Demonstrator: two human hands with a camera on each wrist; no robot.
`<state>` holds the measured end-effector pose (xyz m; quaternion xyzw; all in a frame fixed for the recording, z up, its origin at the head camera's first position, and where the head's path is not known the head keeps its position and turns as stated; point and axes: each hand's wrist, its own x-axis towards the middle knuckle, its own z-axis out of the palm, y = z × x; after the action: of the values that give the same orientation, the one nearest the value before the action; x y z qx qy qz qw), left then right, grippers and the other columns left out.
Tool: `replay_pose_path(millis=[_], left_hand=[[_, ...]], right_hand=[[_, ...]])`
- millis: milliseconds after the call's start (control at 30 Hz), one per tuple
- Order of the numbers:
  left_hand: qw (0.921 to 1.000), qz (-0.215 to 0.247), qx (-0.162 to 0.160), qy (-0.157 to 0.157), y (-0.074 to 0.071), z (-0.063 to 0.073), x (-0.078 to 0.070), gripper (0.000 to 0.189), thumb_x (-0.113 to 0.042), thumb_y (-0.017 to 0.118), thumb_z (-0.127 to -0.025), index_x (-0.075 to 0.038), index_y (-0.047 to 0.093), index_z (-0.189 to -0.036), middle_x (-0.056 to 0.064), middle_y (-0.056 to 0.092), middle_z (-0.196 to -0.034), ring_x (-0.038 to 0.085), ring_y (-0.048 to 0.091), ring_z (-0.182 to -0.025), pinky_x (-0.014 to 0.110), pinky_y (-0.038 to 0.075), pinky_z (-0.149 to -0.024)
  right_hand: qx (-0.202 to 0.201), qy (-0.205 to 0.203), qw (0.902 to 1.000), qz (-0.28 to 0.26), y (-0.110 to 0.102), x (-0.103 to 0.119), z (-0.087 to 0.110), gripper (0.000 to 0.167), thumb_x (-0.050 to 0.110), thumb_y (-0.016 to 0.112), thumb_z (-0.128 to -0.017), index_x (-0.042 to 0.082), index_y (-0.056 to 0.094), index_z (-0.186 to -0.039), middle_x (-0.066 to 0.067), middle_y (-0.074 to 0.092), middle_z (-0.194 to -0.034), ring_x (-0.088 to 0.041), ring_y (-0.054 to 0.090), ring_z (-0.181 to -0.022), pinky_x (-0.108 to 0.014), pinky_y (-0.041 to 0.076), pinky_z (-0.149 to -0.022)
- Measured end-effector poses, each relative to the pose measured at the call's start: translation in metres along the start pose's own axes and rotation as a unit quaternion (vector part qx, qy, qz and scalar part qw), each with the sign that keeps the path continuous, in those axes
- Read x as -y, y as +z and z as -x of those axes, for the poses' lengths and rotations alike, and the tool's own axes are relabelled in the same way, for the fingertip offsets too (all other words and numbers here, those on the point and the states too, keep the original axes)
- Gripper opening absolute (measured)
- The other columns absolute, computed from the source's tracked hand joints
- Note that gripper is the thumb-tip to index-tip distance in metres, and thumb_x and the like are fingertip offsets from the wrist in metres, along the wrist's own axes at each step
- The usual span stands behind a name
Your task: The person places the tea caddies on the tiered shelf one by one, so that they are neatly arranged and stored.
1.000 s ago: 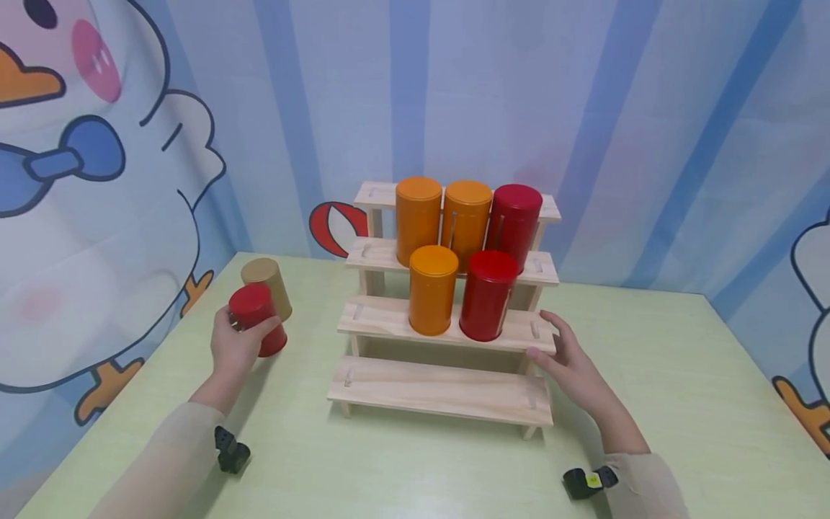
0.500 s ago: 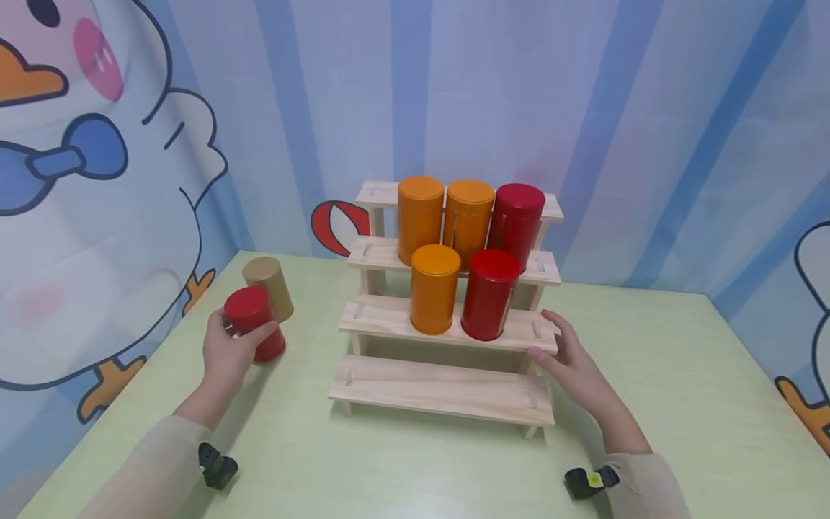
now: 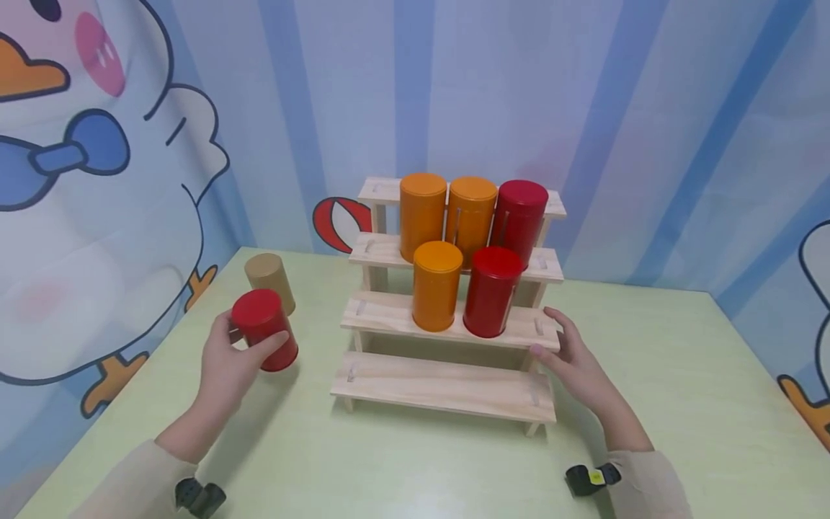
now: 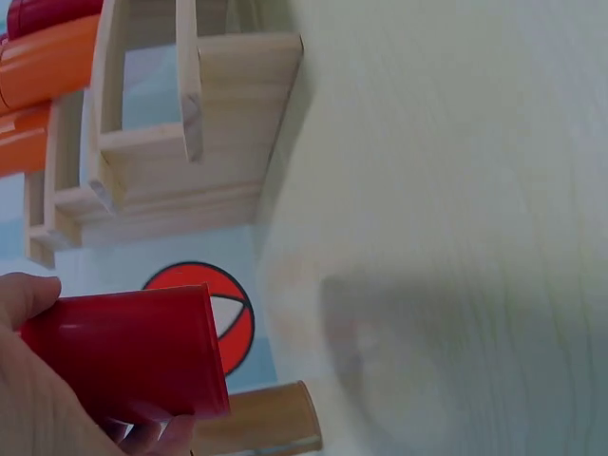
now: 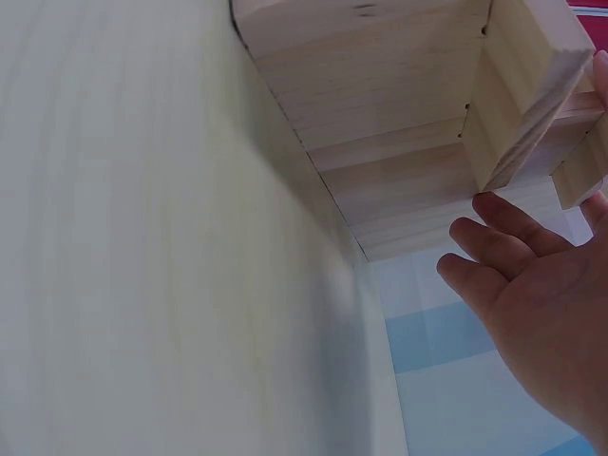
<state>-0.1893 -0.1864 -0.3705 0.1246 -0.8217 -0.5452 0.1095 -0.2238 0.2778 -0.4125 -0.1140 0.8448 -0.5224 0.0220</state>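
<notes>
Left hand [image 3: 228, 364] grasps the red can [image 3: 264, 329], lifted and tilted near the tabletop's [image 3: 415, 461] left edge, just in front of the tan can [image 3: 269, 280]. Right hand [image 3: 573, 364] is released, fingers straight against the rack's [image 3: 447, 386] right end. Risks: the smooth tilted can could slip from the grip, knock the tan can over, or clip the rack's cans while going in.

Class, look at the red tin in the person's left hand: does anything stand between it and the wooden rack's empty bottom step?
Nothing visible does. The left hand holds the red tin left of the rack, with only bare table between. The tan tin stands behind it, out of the way.
</notes>
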Motion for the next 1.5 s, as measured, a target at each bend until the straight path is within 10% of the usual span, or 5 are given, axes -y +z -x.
replay_pose_path(millis=[667,1500], left_hand=[[0.9941,0.008,0.094,0.053,0.034,0.044,-0.032,0.077,-0.019,0.079,-0.08,-0.013,0.035,-0.142,0.007,0.046,-0.137,0.026,0.045,-0.122,0.036,0.05,-0.087],[0.9687,0.091,0.212,0.09,0.115,0.068,-0.062,0.069,-0.019,0.084,-0.074,-0.019,0.051,-0.134,-0.001,0.058,-0.121,0.022,0.052,-0.11,0.03,0.053,-0.077]], right_hand=[[0.0,-0.001,1.0,-0.001,0.0,0.0,0.0,0.076,0.028,0.057,-0.098,0.017,0.007,-0.154,-0.03,0.023,-0.153,-0.051,0.035,-0.133,-0.062,0.036,-0.102],[-0.002,0.009,1.0,-0.004,0.0,0.002,0.0,0.077,0.029,0.057,-0.097,0.016,0.007,-0.154,-0.029,0.022,-0.153,-0.051,0.034,-0.133,-0.063,0.035,-0.102]])
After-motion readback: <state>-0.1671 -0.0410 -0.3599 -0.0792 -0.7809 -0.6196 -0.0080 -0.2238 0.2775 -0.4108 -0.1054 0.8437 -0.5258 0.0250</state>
